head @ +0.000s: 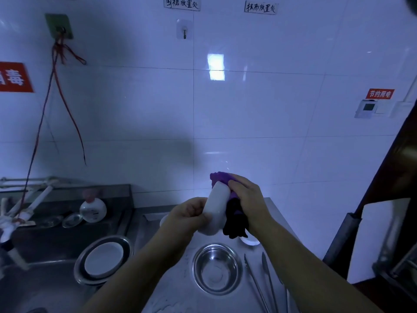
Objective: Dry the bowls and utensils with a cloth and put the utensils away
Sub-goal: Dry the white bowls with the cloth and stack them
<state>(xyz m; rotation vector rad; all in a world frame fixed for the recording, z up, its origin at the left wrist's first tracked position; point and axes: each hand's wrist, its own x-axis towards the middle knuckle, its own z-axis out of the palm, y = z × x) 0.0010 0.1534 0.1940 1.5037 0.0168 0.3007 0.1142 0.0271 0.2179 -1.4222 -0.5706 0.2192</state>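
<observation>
The left hand (188, 212) is gripping a white bowl (215, 211) over the bench's back edge while the right hand (247, 199) is pressing a purple cloth (222, 178) inside, best rotated steadily.

One head-worn camera looks forward and down, close over the counter (171, 288), facing the tiled wall (248, 109).
</observation>
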